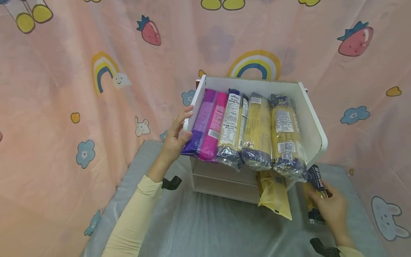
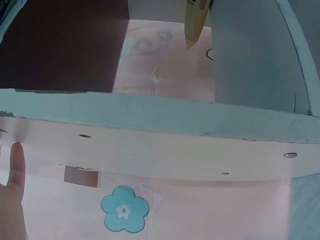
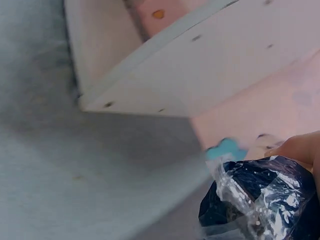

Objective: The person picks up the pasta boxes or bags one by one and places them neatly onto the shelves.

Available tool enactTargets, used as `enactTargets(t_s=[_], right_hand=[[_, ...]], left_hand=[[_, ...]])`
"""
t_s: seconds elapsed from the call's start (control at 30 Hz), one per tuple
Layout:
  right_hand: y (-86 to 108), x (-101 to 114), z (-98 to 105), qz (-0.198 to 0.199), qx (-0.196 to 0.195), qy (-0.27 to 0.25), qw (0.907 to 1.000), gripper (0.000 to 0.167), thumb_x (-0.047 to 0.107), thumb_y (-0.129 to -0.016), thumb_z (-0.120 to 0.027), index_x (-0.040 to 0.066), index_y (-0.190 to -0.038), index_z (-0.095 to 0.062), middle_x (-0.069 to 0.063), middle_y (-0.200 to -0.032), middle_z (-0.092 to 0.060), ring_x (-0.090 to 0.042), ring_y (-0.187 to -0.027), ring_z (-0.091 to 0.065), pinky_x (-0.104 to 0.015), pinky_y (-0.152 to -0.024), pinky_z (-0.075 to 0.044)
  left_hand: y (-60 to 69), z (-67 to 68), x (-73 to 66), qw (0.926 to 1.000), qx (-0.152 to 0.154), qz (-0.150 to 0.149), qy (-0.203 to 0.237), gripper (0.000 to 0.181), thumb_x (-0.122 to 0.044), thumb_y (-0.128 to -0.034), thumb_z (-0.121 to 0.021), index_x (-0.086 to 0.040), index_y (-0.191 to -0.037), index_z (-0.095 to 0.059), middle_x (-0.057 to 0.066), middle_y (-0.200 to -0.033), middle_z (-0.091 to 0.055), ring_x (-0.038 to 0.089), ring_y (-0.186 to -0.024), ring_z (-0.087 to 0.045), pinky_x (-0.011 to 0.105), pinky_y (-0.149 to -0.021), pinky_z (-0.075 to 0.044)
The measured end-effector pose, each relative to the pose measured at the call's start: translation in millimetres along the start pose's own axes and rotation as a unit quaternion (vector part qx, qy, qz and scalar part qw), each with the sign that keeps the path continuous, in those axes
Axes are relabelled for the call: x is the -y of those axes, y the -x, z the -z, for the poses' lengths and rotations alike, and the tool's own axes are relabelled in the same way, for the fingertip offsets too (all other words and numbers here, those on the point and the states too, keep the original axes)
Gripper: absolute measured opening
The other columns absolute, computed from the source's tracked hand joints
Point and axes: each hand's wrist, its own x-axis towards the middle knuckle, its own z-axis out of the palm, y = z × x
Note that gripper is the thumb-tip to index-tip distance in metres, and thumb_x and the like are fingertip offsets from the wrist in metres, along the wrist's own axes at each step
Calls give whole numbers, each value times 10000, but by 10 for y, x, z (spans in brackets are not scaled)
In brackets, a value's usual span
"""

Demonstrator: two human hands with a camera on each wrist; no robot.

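Note:
A white shelf unit (image 1: 316, 123) holds a row of bagged noodle packs on its top tier: a purple-and-pink pack (image 1: 207, 125), a pack with a white label (image 1: 231, 119), a yellow noodle pack (image 1: 257, 132) and another labelled yellow pack (image 1: 285, 123). My left hand (image 1: 174, 139) rests against the shelf's left side panel, its fingers extended; one finger (image 2: 16, 170) shows in the left wrist view. To the right of the shelf, my right hand (image 1: 334, 208) grips a noodle pack (image 1: 310, 200) with dark ends. Its crinkled dark wrapper (image 3: 265, 195) fills the lower right wrist view.
On a lower tier, a yellow bag (image 1: 274, 194) sticks out past the front edge. Grey cloth (image 1: 218, 228) covers the surface under the shelf. Behind hangs a pink printed curtain (image 1: 173, 71).

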Motion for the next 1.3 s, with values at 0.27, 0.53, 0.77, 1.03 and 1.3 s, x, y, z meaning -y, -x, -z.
enactTargets(t_s=[0.27,0.53,0.77,1.03,1.3], right_hand=[[-101,389,508,89,-287,26,9995,688,217,-834,-789,74,-1440,-498,-296,-1378,-560,-399,-1108,-612,-37,-627,-335],[-90,664,854,623,-283,-17,9977,694,216,-839,-785,66,-1446,-483,-349,-1346,-555,227,-772,-324,-13,-525,-363],[-122,941,1135,737,-476,33,9961,652,211,-847,-779,65,-1425,-514,-211,-1289,-636,211,-734,-354,-13,-523,-363],[-144,1274,1547,990,-546,-368,9929,638,104,-872,-730,149,-1459,-485,302,-948,-526,182,-656,-398,-35,-482,-389],[-218,1502,1794,1972,-619,-123,9783,648,67,-880,-712,212,-1468,-481,421,-892,-414,159,-735,-370,6,-567,-314]], left_hand=[[-5,4,6,10000,40,-26,11,501,-637,-931,-519,-514,-1404,-413,117,-1606,-312,208,-1453,-312,382,-1036,-446],[-3,11,10,10000,34,3,-36,516,-638,-927,-525,-494,-1412,-421,94,-1610,-320,229,-1466,-307,537,-1075,-415],[-2,5,3,9999,50,81,-125,497,-660,-925,-505,-539,-1397,-405,64,-1613,-318,194,-1462,-307,575,-1067,-417],[-8,-3,-7,9998,26,66,-168,514,-660,-922,-508,-523,-1408,-407,56,-1609,-329,203,-1454,-314,598,-1070,-411],[-3,-2,2,10000,24,-10,32,514,-649,-921,-522,-498,-1403,-428,87,-1607,-323,225,-1437,-340,342,-998,-488]])
